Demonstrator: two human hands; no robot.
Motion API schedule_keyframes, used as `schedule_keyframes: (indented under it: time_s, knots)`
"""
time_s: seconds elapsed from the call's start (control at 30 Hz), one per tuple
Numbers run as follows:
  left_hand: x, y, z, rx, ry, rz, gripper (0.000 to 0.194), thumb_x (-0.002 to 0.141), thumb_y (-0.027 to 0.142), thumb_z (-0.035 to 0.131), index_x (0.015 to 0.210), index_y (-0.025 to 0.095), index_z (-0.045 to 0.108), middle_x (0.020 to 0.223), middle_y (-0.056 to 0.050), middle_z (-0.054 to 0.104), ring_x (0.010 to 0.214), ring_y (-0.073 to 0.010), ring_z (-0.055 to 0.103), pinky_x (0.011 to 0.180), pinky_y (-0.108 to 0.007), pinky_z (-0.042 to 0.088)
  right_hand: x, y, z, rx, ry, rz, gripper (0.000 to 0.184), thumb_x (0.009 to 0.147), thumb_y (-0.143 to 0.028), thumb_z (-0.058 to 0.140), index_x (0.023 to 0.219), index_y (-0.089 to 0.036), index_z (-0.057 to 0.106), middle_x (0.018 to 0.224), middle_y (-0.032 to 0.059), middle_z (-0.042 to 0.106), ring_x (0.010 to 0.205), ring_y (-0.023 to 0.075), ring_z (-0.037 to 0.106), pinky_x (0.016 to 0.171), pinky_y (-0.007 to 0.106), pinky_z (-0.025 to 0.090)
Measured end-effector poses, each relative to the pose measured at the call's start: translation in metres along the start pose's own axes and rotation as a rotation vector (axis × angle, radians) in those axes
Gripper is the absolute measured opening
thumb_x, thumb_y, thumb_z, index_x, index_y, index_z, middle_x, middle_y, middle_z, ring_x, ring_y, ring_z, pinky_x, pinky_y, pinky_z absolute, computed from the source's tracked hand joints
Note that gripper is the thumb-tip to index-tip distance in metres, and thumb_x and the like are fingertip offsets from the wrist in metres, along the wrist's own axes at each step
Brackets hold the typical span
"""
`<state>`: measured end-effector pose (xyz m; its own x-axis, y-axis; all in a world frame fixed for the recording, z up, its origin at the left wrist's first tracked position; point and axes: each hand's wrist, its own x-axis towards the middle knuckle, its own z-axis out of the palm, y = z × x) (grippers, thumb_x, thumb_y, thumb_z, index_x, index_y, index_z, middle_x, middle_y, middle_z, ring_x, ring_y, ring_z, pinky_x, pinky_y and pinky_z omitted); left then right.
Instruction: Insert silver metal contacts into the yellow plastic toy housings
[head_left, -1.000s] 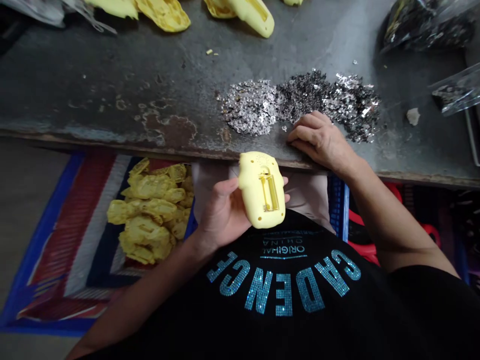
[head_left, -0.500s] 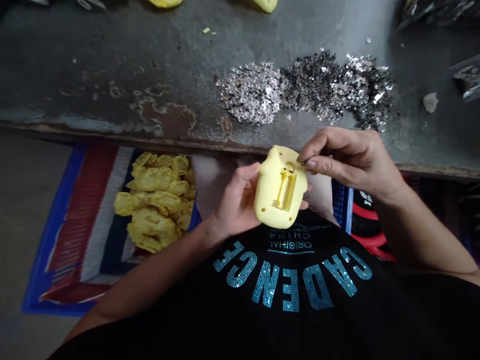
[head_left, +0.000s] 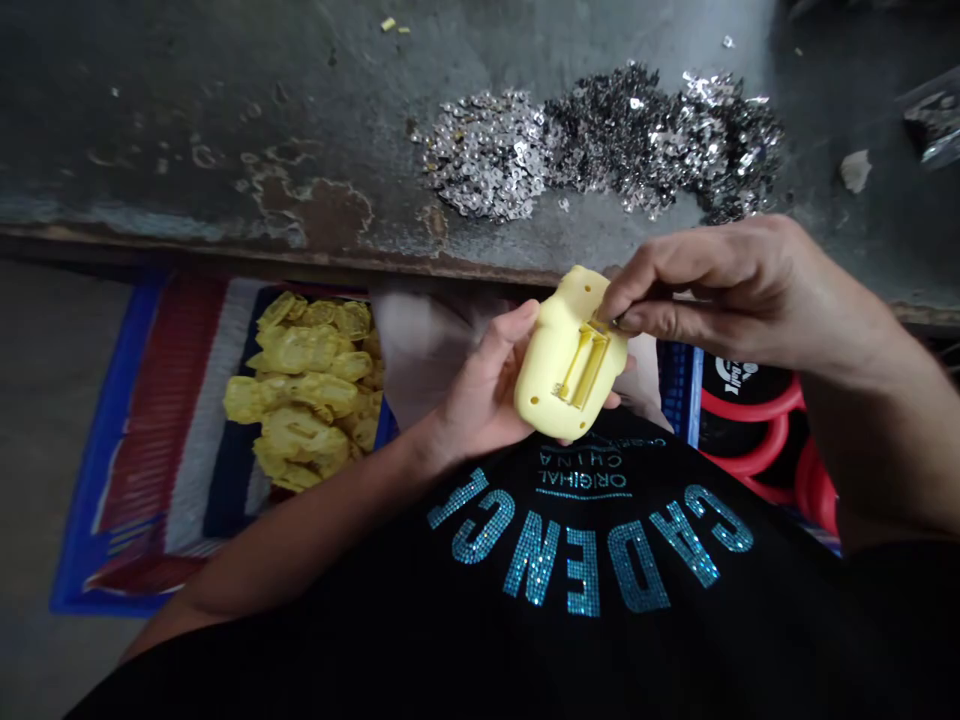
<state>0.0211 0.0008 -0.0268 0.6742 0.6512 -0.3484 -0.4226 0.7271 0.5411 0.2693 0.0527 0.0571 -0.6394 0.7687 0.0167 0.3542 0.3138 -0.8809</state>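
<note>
Two bare hands meet over one yellow plastic housing (head_left: 544,385), held in front of the person's chest, just short of the bench edge. The left hand (head_left: 480,385) cradles it from below, thumb raised along one side and fingers passing underneath, so the housing tilts with its ribbed, slot-shaped recess (head_left: 583,365) facing up. The right hand (head_left: 720,290) comes in from the side, thumb and forefinger closed in a tight pinch on a thin metal sliver (head_left: 616,320), too small to make out clearly, right at the top end of the recess; the other fingers curl loosely behind. Beyond the housing, on a worn grey workbench (head_left: 187,100), lies a wide heap of silvery metal pieces (head_left: 600,140), near the right hand but not touching it. Below the bench edge, to the left, a pile of yellow plastic shells (head_left: 304,390) sits on a striped blue-and-red mat (head_left: 142,440). To the right, red-rimmed round objects (head_left: 750,425) sit beside a blue crate (head_left: 679,390). A black shirt (head_left: 585,640) with glittering blue lettering fills the foreground.
</note>
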Motion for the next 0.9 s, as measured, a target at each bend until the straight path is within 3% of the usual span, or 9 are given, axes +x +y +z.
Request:
schedule_keyframes:
  time_s: [0.13,0.27,0.37,0.53,0.7,0.9]
  knots:
    - [0.002,-0.002,0.005,-0.032,-0.012,0.038,0.057,0.096,0.058,0.084,0.137,0.019,0.079,0.121,-0.012,0.091,0.118,-0.0388,0.088,0.080,-0.036,0.073,-0.005,0.002,0.006,0.002,0.039,-0.025,0.003,0.100,-0.034,0.088,0.101,-0.036,0.089,0.100,-0.0016,0.090,0.092,0.0240,0.085,0.087,0.042,0.072]
    - [0.002,-0.005,0.012,-0.086,0.018,0.052,0.061,0.098,0.059,0.084,0.146,0.022,0.076,0.120,-0.011,0.091,0.123,-0.0388,0.088,0.083,-0.038,0.075,-0.008,0.005,0.012,-0.010,0.092,-0.034,0.007,0.104,-0.032,0.082,0.103,-0.032,0.089,0.102,-0.0007,0.090,0.092,0.0218,0.084,0.088,0.041,0.069]
    - [0.001,-0.006,0.011,-0.091,0.027,0.017,0.063,0.100,0.060,0.083,0.149,0.022,0.074,0.123,-0.012,0.091,0.123,-0.0404,0.087,0.085,-0.042,0.075,-0.006,0.006,0.011,0.037,0.084,-0.002,0.005,0.098,-0.036,0.090,0.100,-0.032,0.087,0.098,0.0001,0.089,0.088,0.0230,0.082,0.083,0.041,0.071]
    - [0.001,-0.007,0.008,-0.094,0.011,-0.028,0.066,0.102,0.066,0.080,0.149,0.020,0.074,0.127,-0.014,0.090,0.127,-0.0429,0.085,0.085,-0.043,0.074,0.002,0.007,0.003,0.075,0.030,0.074,0.030,0.082,-0.038,0.104,0.098,-0.032,0.080,0.093,-0.0033,0.087,0.082,0.0219,0.081,0.073,0.037,0.069]
    - [0.002,-0.008,0.010,-0.107,0.032,-0.003,0.063,0.104,0.063,0.080,0.152,0.023,0.074,0.127,-0.011,0.089,0.128,-0.0410,0.085,0.086,-0.042,0.075,0.008,0.004,-0.005,-0.089,-0.053,0.012,0.024,0.092,-0.037,0.096,0.103,-0.030,0.076,0.094,-0.0046,0.087,0.081,0.0180,0.080,0.070,0.033,0.065]
    - [0.002,-0.010,0.010,-0.108,0.069,0.000,0.066,0.101,0.061,0.084,0.154,0.024,0.073,0.137,-0.012,0.087,0.141,-0.0456,0.078,0.094,-0.047,0.074,0.012,-0.006,-0.009,-0.290,-0.051,-0.007,0.012,0.097,-0.032,0.084,0.102,-0.029,0.073,0.088,-0.0089,0.082,0.076,0.0143,0.079,0.067,0.030,0.060]
